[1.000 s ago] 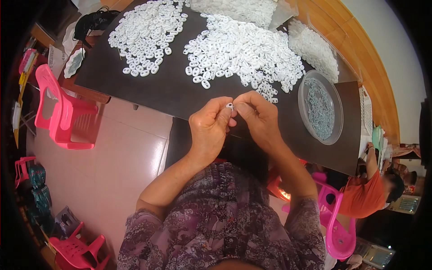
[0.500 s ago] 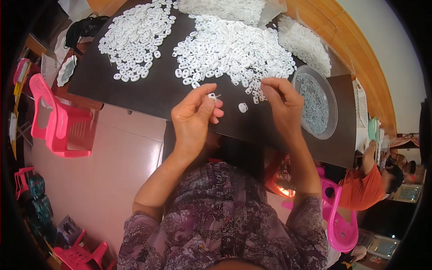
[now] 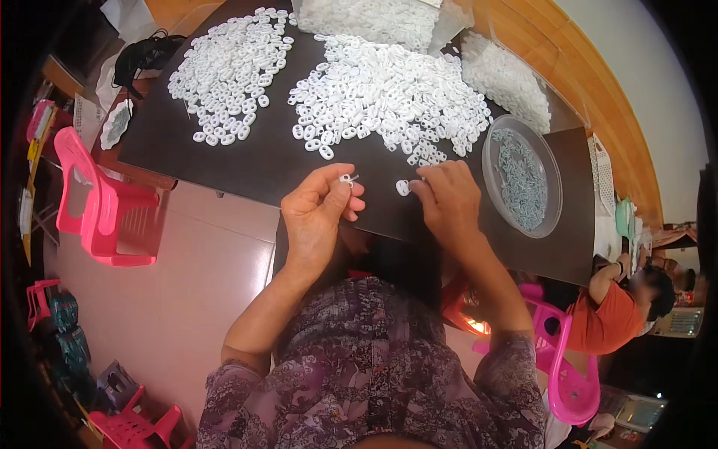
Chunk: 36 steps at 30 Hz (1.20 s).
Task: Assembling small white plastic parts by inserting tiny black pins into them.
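Between thumb and fingers, my left hand (image 3: pixel 310 221) pinches a small white plastic piece (image 3: pixel 345 179) with a thin metal pin sticking out of it. My right hand (image 3: pixel 454 203) is over the dark table's near part, its fingers drawn together; what they hold, if anything, is hidden. Just left of the right fingertips lies a single white oval plastic piece (image 3: pixel 402 188). Beyond both hands spreads a heap of loose small white plastic pieces (image 3: pixel 381 93). To its left is a second heap, of white oval pieces with two holes (image 3: pixel 228 75).
A clear round tub (image 3: pixel 490 176) of small metal screws or pins stands at the right. Bags of white pieces (image 3: pixel 366 22) lie at the back. Pink plastic chairs (image 3: pixel 112 206) stand left and right. A person in an orange top (image 3: pixel 602 318) sits at the right.
My right hand has come nearer and left, from the edge of the middle heap to beside the lone oval piece. My left hand keeps its pinch on the white piece.
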Tool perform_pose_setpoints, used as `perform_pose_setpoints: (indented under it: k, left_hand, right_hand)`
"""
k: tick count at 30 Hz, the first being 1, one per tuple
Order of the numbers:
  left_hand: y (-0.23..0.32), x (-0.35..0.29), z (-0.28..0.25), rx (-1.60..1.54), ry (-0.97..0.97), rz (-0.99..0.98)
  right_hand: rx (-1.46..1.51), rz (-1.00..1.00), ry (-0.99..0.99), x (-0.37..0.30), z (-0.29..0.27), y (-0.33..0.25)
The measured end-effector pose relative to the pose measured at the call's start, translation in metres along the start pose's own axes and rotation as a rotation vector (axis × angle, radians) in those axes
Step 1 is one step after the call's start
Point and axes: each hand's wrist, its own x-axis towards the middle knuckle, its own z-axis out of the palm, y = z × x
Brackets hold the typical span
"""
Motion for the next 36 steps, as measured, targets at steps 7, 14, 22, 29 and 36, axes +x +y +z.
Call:
perform_pose_setpoints:
  k: [7,14,22,29,36]
  left_hand:
    - [-0.005,-0.008,0.002,-0.036,-0.019,0.034]
    - [-0.002,-0.023,-0.009,-0.047,0.016,0.042]
    - [0.004,-0.023,-0.019,-0.087,0.038,0.074]
    - [0.006,-0.017,-0.025,-0.104,0.062,0.084]
    - [0.007,-0.014,-0.025,-0.094,0.069,0.090]
  right_hand:
    - [0.021,-0.111,0.058,0.037,0.027,-0.010]
    - [0.181,-0.151,-0.029,0.067,0.052,-0.035]
    - [0.140,-0.200,-0.090,0.068,0.072,-0.048]
    - [0.111,-0.222,-0.137,0.052,0.056,-0.032]
    - [0.160,-0.125,-0.118,0.046,0.042,-0.034]
